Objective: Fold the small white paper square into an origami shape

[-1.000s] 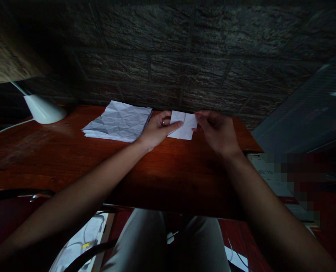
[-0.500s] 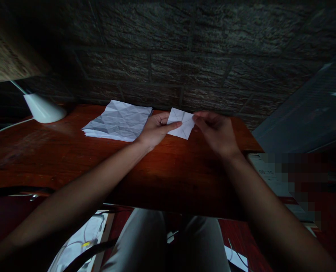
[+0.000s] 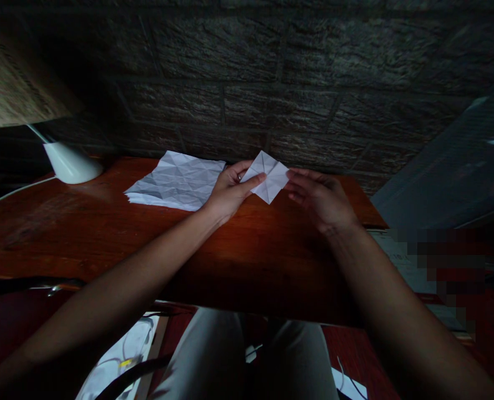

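A small square of folded white paper, marked by creases that cross at its middle, is held above the desk with one corner pointing up. My left hand grips its left side, thumb on top and fingers behind; a ring shows on one finger. At the right corner, the fingertips of my right hand meet the paper, thumb and forefinger closed on its edge while the other fingers curl loosely. Just left of my left hand lies a stack of creased white sheets.
A lamp with a white base and woven shade stands at the left of the wooden desk. Behind the desk rises a stone-block wall. Cables and a white box are below, near my legs.
The folded paper has turned from lying nearly square-on to a diamond position. My right hand's fingers have shifted at its right corner, while my left hand keeps its hold.
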A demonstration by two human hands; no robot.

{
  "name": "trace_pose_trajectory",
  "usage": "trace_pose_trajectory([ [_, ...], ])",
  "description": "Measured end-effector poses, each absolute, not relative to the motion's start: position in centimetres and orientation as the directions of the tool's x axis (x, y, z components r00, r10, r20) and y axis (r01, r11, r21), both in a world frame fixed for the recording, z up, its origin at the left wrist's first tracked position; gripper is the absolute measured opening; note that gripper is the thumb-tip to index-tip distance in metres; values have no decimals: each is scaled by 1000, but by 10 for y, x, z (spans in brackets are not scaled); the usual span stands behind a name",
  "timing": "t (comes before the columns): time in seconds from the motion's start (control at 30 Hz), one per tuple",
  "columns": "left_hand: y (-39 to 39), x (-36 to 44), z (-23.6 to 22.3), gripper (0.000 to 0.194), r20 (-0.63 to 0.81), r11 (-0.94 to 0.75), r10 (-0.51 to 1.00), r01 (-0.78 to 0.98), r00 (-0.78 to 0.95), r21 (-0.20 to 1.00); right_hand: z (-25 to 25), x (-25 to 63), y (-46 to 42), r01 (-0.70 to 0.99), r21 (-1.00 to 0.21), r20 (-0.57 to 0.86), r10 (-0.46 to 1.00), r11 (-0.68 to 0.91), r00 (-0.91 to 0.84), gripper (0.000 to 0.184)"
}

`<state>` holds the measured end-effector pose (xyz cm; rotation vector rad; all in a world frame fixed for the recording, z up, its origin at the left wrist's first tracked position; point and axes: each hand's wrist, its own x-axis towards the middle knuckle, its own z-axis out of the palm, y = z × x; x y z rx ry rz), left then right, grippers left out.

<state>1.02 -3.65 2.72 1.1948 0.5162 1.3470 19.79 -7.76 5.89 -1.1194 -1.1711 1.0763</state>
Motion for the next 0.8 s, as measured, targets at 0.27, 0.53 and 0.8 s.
trace_pose_trajectory([
  [0.27, -36, 6, 28, 41, 281, -151, 925, -436, 253, 887, 55, 199, -75, 38, -976, 220, 966, 217, 135, 21],
  [0.53, -39, 8, 29, 35, 256, -139, 935, -414, 244, 900, 50, 197, -72, 80, -960, 278, 952, 270, 127, 19],
  [0.8, -37, 5, 30, 36, 270, -151, 932, -417, 242, 896, 52, 196, -75, 79, -962, 269, 958, 261, 98, 18],
])
